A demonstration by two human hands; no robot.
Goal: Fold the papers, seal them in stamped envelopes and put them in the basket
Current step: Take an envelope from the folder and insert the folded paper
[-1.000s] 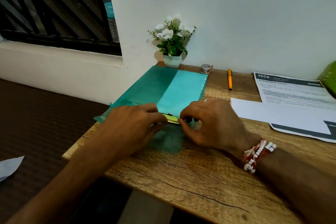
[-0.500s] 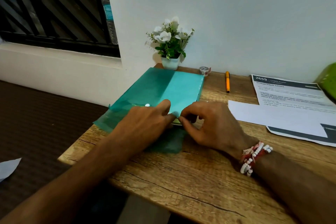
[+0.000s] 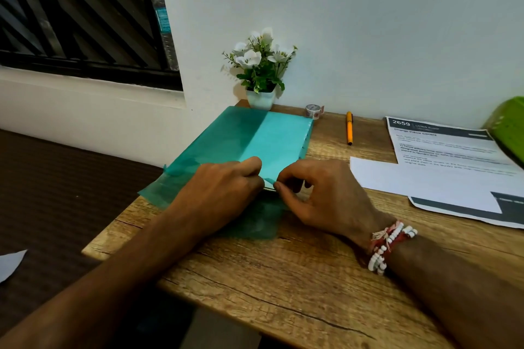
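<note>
Head view: right hand (image 3: 326, 195) thumb and forefinger are pinching the near edge of the folder (image 3: 255, 136), the other fingers loosely curled. Left hand (image 3: 218, 193) fingers, curled, are gripping the same edge just beside them. Translucent teal plastic, rectangular, the folder is lying flat on the grainy wooden table (image 3: 283, 278). White papers (image 3: 425, 181) are lying flat to the right, near the green basket (image 3: 507, 125).

Plain white wall (image 3: 368, 22) is backing the wooden surface (image 3: 283, 278). Dark barred window (image 3: 79, 8) is sitting at left above a white ledge (image 3: 85, 88). Dark floor (image 3: 56, 178) is lying below.
</note>
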